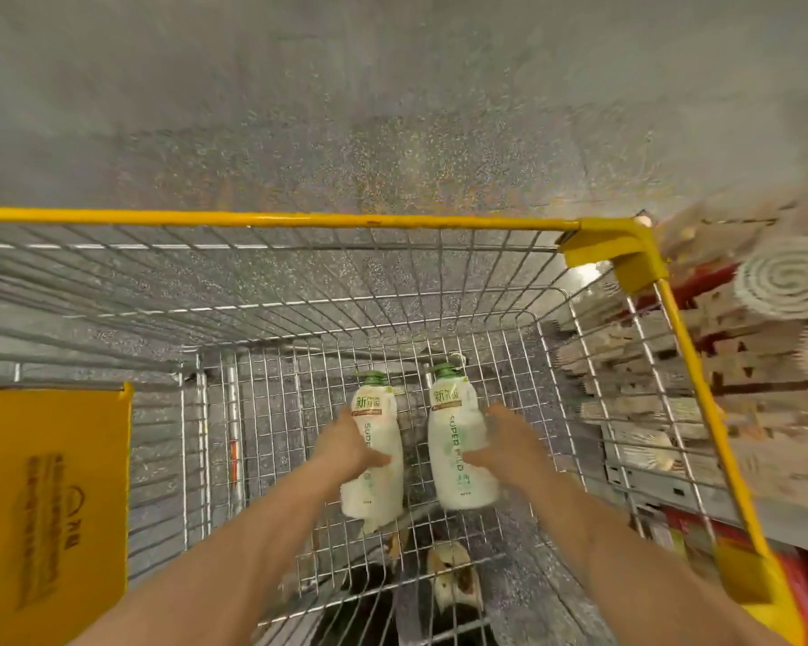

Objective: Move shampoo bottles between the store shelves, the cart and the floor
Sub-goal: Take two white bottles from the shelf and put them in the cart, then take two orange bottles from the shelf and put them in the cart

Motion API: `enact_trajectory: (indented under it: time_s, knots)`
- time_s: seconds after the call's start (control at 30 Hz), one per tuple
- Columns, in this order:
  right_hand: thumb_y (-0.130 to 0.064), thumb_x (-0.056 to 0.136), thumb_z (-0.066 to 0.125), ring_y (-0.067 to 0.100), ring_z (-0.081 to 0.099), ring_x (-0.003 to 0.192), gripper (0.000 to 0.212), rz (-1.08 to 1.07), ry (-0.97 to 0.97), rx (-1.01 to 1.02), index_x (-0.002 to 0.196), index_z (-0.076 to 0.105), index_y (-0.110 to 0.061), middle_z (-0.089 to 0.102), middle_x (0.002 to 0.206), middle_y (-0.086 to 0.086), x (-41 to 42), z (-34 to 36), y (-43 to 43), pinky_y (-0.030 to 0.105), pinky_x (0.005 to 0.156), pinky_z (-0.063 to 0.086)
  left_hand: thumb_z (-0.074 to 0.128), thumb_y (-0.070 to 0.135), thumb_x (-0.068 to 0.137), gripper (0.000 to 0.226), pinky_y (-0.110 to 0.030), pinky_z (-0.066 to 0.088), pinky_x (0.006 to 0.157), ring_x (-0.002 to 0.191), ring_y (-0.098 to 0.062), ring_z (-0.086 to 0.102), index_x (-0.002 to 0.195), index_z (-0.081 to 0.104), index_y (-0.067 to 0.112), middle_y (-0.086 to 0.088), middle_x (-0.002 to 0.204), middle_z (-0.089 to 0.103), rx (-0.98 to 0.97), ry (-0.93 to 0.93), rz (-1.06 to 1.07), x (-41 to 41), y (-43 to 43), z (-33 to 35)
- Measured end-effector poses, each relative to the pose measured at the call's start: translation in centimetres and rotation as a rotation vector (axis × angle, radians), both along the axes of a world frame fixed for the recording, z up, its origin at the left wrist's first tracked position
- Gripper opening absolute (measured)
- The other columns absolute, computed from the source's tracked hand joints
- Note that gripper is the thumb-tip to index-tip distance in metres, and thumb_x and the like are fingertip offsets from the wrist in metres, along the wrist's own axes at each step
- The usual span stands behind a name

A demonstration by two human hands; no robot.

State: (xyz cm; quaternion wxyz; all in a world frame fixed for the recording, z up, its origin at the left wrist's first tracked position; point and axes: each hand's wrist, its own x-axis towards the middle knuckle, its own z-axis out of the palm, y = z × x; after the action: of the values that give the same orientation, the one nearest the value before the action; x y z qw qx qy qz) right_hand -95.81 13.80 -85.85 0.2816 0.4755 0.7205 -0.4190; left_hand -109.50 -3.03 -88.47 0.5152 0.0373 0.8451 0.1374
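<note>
Two white shampoo bottles with green pump caps lie side by side on the wire bottom of the cart (pixel 271 328), caps pointing away from me. My left hand (pixel 348 447) grips the left bottle (pixel 378 459) around its middle. My right hand (pixel 509 447) wraps around the right side of the right bottle (pixel 456 454). Both forearms reach down into the basket from the lower edge of the view.
The cart has a yellow rim (pixel 299 220) and a yellow flap (pixel 47 496) at the near left. Store shelves (pixel 742 366) stocked with goods stand close on the right. Speckled grey floor (pixel 393 109) stretches ahead of the cart.
</note>
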Motion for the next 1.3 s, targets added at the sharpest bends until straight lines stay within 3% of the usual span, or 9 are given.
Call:
enact_trajectory:
  time_s: [0.13,0.23,0.37,0.47,0.67,0.83,1.1,1.2,1.3]
  knots:
    - [-0.021,0.076,0.078,0.018,0.06,0.099,0.072,-0.116,0.007,0.025,0.137,0.041,-0.014,0.056,0.126,0.005,0.7,5.7,0.7,0.022,0.069,0.049,0.075,0.028,0.08,0.07,-0.026,0.05,0.066,0.079,-0.018,0.058,0.135,0.038,0.005,-0.008,0.108,0.059,0.078,0.122,-0.161,-1.0,1.1,6.1]
    - [-0.023,0.08,0.074,0.019,0.061,0.094,0.06,-0.133,0.074,0.102,0.132,0.049,-0.01,0.058,0.125,0.006,1.4,10.3,1.4,0.022,0.069,0.049,0.067,0.029,0.086,0.048,-0.019,0.044,0.057,0.07,-0.011,0.055,0.127,0.052,0.009,-0.007,0.111,0.063,0.169,0.221,-0.336,-1.4,2.7,10.9]
    - [-0.033,0.079,0.075,0.023,0.063,0.088,0.051,-0.148,0.146,0.194,0.119,0.06,-0.006,0.065,0.102,0.009,3.2,18.1,2.3,0.029,0.072,0.047,0.062,0.012,0.084,0.02,-0.021,0.041,0.059,0.072,-0.013,0.055,0.104,0.062,0.011,-0.003,0.093,0.064,0.263,0.289,-0.516,-0.9,5.2,18.5]
    - [-0.034,0.078,0.076,0.022,0.06,0.083,0.037,-0.185,0.225,0.268,0.104,0.065,-0.009,0.065,0.089,0.009,5.2,24.5,3.1,0.027,0.061,0.035,0.057,0.009,0.081,0.021,-0.023,0.037,0.064,0.079,-0.018,0.056,0.1,0.065,0.011,-0.004,0.086,0.062,0.387,0.378,-0.655,0.1,7.5,25.0]
    - [-0.034,0.076,0.077,0.014,0.056,0.06,0.037,-0.357,0.428,0.419,0.106,0.06,-0.018,0.062,0.071,0.002,13.4,37.2,3.2,0.025,0.055,0.046,0.066,0.012,0.076,0.022,-0.022,0.037,0.065,0.077,-0.014,0.056,0.098,0.067,0.015,0.001,0.08,0.061,0.661,0.486,-0.827,6.1,11.7,38.1]
    - [-0.034,0.075,0.078,0.026,0.069,0.078,0.043,-0.507,0.524,0.558,0.11,0.06,-0.019,0.068,0.091,0.011,25.0,46.1,1.0,0.042,0.075,0.057,0.063,0.008,0.073,0.023,-0.022,0.04,0.055,0.062,-0.011,0.055,0.093,0.069,0.017,0.003,0.069,0.061,0.904,0.532,-0.905,15.8,13.0,48.8]
    - [-0.028,0.076,0.078,0.01,0.063,0.057,0.033,-0.658,0.645,0.818,0.102,0.062,-0.017,0.067,0.071,0.005,47.4,57.8,-9.3,0.026,0.06,0.053,0.068,0.011,0.076,0.016,-0.01,0.039,0.053,0.064,-0.005,0.057,0.091,0.067,0.018,0.006,0.071,0.062,1.232,0.528,-1.083,36.9,8.2,60.8]
    - [-0.025,0.077,0.078,0.011,0.062,0.056,0.031,-0.734,0.678,0.903,0.102,0.061,-0.017,0.066,0.074,0.009,55.1,60.9,-14.3,0.033,0.061,0.056,0.07,0.013,0.078,0.016,-0.012,0.045,0.056,0.063,-0.01,0.061,0.093,0.066,0.018,-0.001,0.074,0.067,1.34,0.465,-1.145,45.0,5.4,64.1]
    - [-0.022,0.08,0.075,0.001,0.056,0.047,0.03,-0.779,0.664,1.013,0.105,0.061,-0.012,0.061,0.072,0.01,62.1,64.1,-19.2,0.015,0.051,0.046,0.072,0.013,0.076,0.019,-0.012,0.046,0.058,0.06,-0.007,0.06,0.093,0.066,0.02,0.004,0.072,0.066,1.441,0.401,-1.168,52.6,3.3,67.1]
